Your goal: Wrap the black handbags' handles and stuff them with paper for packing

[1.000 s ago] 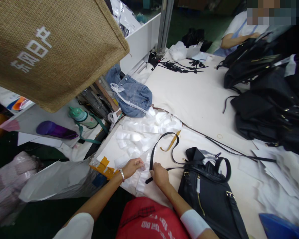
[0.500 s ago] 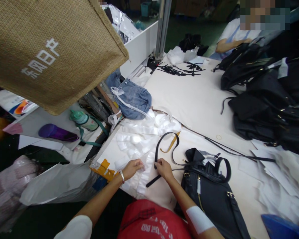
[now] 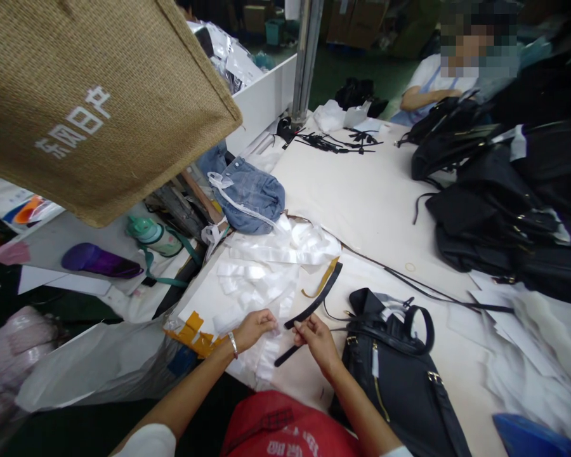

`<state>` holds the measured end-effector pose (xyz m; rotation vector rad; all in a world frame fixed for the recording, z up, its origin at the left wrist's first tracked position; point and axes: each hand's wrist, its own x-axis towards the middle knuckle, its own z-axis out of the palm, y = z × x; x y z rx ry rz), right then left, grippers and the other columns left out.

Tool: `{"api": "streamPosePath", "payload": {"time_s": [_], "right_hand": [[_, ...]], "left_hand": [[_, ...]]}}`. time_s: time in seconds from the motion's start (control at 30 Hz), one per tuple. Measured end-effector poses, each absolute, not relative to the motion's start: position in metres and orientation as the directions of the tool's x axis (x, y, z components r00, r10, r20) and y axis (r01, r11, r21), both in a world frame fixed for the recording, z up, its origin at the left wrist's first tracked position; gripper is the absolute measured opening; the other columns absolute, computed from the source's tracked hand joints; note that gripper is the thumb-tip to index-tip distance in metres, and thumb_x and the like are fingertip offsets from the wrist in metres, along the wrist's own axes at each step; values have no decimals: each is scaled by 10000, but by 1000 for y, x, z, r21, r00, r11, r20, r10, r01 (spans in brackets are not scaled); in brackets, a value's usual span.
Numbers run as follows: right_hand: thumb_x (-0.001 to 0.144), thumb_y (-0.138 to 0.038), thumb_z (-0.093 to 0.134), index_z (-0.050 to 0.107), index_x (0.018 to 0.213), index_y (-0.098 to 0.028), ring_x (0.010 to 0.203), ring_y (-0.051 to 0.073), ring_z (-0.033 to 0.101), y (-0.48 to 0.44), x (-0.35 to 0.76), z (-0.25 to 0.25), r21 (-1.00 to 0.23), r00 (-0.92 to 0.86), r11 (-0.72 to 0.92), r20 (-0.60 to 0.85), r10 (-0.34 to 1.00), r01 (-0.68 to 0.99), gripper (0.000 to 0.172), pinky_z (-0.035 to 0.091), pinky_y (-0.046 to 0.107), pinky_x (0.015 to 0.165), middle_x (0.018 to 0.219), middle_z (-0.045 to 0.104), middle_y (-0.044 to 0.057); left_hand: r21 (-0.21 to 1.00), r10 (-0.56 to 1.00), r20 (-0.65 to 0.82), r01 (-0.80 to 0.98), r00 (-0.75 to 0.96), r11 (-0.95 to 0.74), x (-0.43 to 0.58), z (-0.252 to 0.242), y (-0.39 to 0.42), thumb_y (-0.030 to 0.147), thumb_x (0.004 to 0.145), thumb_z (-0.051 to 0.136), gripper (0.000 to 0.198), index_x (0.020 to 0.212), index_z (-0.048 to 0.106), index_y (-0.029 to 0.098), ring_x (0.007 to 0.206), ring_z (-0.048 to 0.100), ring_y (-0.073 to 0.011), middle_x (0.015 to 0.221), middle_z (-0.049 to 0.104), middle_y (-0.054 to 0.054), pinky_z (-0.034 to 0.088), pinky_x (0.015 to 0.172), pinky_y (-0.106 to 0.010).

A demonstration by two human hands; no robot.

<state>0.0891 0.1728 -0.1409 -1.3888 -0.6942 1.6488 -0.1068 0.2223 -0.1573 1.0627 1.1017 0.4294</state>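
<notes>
Pinched black leather-look strap low centre in right hand, risking slippage from fingertip-only hold; couldn't tell closed left hand's contents.

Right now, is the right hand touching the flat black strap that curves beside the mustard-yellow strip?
Touching. The head view shows it: the right hand pinches the flat black strap close to its lower end.
</notes>
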Motion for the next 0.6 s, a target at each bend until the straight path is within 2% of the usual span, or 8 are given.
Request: {"api": "streamPosePath", "payload": {"time_s": [0.23, 0.43, 0.6], "right_hand": [[724, -379, 663, 552, 759, -179, 515, 99, 500, 170, 89, -133, -827, -22, -496, -509, 860, -265, 232, 409, 236, 497, 658, 572, -17], [683, -384, 688, 572, 750, -194, 503, 99, 455, 172, 89, -132, -844, 142, -456, -507, 850, -283, 232, 370, 243, 496, 619, 539, -34], [644, -388, 710, 560, 682, -186, 480, 99, 445, 171, 94, -133, -814, 76, -499, -541, 838, -297, 254, 365, 246, 481, 567, 515, -39]], "left_hand": [[857, 746, -510, 179, 427, 483, -106, -164, 218, 360, 702, 684, 235, 709, 592, 145, 630, 560, -123, 662, 637, -1, 392, 630, -245], [855, 715, -495, 133, 493, 501, -101, -156, 218, 376, 736, 651, 241, 745, 605, 140, 708, 608, -158, 736, 670, -34, 427, 711, -283], [870, 736, -490, 201, 467, 451, -97, -152, 221, 354, 751, 630, 214, 759, 598, 142, 662, 568, -133, 700, 631, -10, 398, 654, -252]]}}
